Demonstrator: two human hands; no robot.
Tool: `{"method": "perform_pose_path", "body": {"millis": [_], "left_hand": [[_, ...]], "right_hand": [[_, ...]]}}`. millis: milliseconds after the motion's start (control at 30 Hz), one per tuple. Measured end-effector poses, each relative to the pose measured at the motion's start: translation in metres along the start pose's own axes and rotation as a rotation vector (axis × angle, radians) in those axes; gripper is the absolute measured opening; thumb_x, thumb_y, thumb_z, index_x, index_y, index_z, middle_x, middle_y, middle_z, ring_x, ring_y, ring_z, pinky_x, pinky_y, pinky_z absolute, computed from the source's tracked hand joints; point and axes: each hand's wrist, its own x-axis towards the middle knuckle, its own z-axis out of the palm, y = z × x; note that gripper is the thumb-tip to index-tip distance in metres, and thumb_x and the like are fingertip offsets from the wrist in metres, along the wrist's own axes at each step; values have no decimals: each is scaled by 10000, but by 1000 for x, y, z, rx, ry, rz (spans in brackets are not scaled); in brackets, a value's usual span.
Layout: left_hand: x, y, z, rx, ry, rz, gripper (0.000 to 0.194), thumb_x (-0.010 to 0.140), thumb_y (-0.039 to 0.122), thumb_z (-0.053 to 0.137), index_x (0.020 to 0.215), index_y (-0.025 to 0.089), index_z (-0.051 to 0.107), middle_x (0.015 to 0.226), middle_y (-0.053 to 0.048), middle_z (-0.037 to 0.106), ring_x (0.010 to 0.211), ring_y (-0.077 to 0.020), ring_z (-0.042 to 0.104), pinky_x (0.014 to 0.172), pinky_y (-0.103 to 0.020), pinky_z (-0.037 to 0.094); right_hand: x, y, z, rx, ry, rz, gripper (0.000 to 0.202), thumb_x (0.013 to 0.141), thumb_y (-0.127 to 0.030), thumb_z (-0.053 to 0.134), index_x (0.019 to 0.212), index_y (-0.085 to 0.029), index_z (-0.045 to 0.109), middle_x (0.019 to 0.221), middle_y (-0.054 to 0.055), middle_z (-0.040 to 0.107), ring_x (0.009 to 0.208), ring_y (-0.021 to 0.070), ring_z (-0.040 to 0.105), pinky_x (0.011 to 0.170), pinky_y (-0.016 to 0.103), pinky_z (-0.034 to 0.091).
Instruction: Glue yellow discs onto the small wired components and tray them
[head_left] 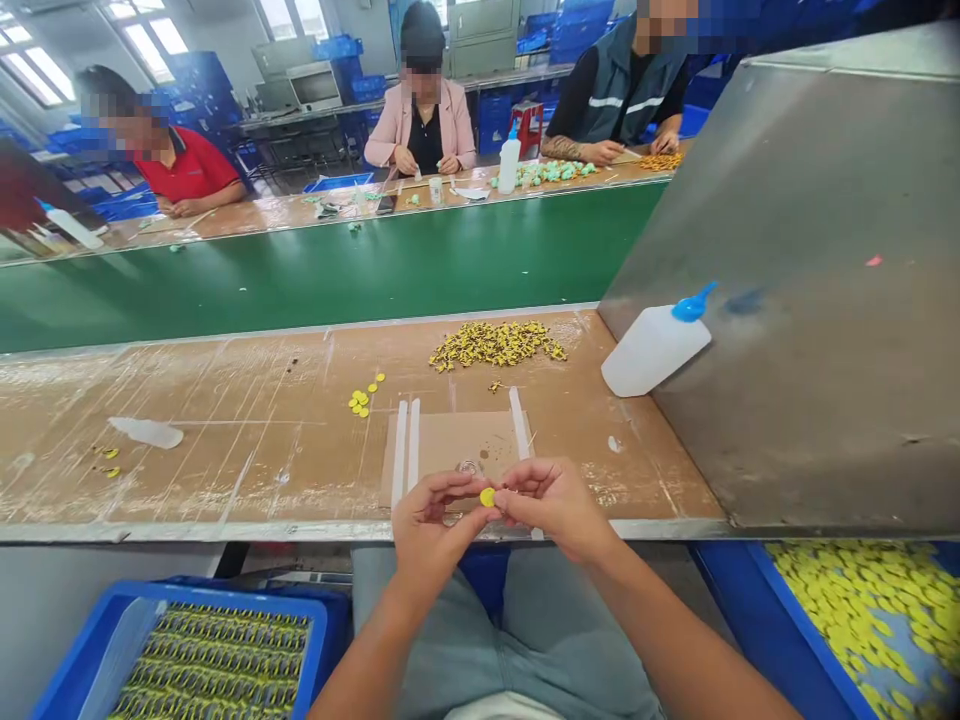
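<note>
No writing is readable anywhere. Both hands, left hand and right hand, pinch one small yellow disc between fingertips, just over the near edge of the taped brown surface, beside a cardboard pad.

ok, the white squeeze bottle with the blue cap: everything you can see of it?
The white translucent plastic squeeze bottle carries a blue pointed nozzle cap, which looks closed. It lies tilted, base on the brown taped worktable, shoulder and cap leaning against the slanted grey metal sheet. No hand touches it. Its contents cannot be made out.
</note>
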Motion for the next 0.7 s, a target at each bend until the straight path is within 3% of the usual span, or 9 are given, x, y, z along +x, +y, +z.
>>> {"method": "perform_pose_path", "body": {"millis": [267, 467, 567, 700], "left_hand": [[-7, -8, 4, -145, 24, -21, 356, 619, 160, 873, 926, 192, 695, 884, -77, 779, 814, -210, 748, 757, -308, 620], [-7, -9, -6, -277, 81, -76, 341, 656, 167, 864, 952, 204, 699, 893, -56, 771, 851, -193, 745, 778, -277, 605], [-4, -13, -17, -368, 178, -111, 327, 649, 202, 876, 923, 205, 696, 891, -42, 758, 895, -209, 742, 781, -276, 599], [4, -26, -25, -413, 252, -139, 275, 673, 224, 862, 908, 208, 721, 933, -37, 739, 912, -177, 727, 724, -212, 576]], "right_hand": [[-2, 15, 6, 127, 25, 94, 421, 498, -413, 922, 674, -132, 663, 520, 11, 650, 409, 64, 536, 375, 139, 327], [-4, 16, -2, 95, -20, -15, 340, 599, -403, 885, 762, -150, 727, 739, 67, 736, 572, 122, 653, 454, 182, 467], [4, 16, -18, 24, 117, -123, 340, 612, -414, 876, 811, -167, 753, 826, 78, 743, 572, 116, 643, 440, 190, 475], [25, 17, -38, -158, 254, -211, 397, 610, -430, 877, 858, -145, 756, 631, 52, 690, 482, 111, 600, 367, 172, 424]]}}
